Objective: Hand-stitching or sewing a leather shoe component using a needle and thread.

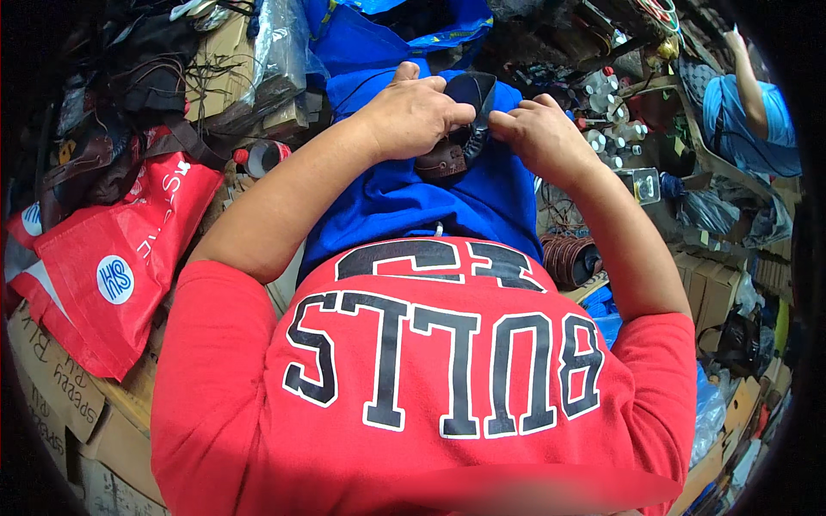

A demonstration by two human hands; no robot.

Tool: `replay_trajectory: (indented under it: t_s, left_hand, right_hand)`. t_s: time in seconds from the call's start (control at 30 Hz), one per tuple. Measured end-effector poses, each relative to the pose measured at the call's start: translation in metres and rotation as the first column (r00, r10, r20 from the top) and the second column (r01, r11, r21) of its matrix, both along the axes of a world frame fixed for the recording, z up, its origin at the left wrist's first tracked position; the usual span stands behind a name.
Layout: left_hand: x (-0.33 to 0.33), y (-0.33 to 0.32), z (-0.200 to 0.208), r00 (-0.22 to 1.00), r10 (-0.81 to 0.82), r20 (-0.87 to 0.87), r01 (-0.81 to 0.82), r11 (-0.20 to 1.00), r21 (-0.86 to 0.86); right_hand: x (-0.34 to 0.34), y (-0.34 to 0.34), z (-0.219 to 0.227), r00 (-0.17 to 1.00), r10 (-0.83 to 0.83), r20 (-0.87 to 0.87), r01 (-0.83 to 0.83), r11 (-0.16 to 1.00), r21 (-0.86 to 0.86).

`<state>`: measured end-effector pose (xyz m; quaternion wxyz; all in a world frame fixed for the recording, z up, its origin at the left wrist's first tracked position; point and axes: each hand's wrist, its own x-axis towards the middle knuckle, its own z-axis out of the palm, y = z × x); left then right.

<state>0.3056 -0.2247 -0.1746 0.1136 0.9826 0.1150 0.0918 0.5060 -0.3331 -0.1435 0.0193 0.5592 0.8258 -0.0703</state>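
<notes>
Shoe (442, 162) could twist off our blue-covered lap (387, 199) if our curled left hand (413, 113) and pinched right hand (545, 138), whose hold we cannot tell, pull unevenly.

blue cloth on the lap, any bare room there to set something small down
The barest patch is the blue cloth between the dark leather-like item and the red shirt, though it is creased. Crowded: around the item, with the left hand and right hand there; at left, the red bag; at right, clustered bottles.
</notes>
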Motion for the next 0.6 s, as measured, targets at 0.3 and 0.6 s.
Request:
replay_trajectory:
  t_s: [0.3,0.6]
  left_hand:
    - [-0.125,0.054,0.045,0.886,0.464,0.01,-0.439,0.844,-0.309]
    - [-0.019,-0.027,0.095,0.837,0.13,0.532,0.543,-0.076,-0.836]
  right_hand:
    - [0.087,-0.059,0.003,0.559,-0.665,-0.495,0.596,0.737,-0.317]
    - [-0.007,0.008,0.04,-0.431,-0.316,-0.845,-0.214,0.946,-0.245]
